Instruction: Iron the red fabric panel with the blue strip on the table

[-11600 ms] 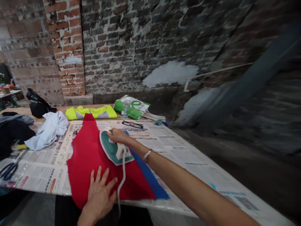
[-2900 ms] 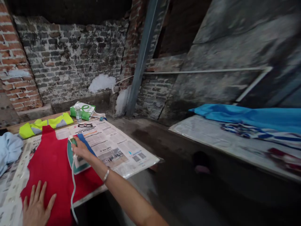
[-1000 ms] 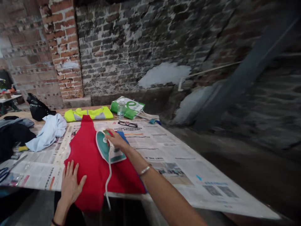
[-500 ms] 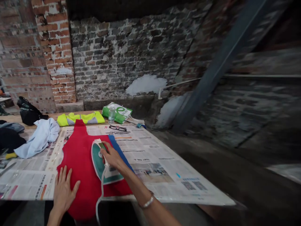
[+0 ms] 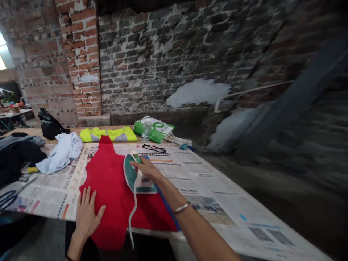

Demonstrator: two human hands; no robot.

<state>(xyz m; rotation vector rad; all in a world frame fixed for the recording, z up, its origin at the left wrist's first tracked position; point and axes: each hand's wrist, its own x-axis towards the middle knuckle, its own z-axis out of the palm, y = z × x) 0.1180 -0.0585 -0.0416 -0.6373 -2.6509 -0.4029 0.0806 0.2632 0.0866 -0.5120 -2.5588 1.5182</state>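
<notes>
In the head view, the right hand [image 5: 145,168] has its grip closed over the handle of a green-and-white iron [image 5: 129,173], which sits on red fabric [image 5: 108,181] with its tip pointing away from the person. The iron's white cord [image 5: 132,217] hangs down over the counter's front edge. The left hand [image 5: 87,219] has its grip released, fingers spread and palm flat on the fabric near that edge. A blue strip [image 5: 168,206] shows along the fabric's right side. The fabric lies on newspaper [image 5: 206,181] spread over the counter [image 5: 73,129]. Beyond it are glasses [image 5: 153,148], a bottle [image 5: 146,131], a green bag [image 5: 153,127] and a yellow vest [image 5: 108,134]. To the left are a pale blue cloth [image 5: 62,154], a black bag [image 5: 49,125] and scissors [image 5: 9,199].
</notes>
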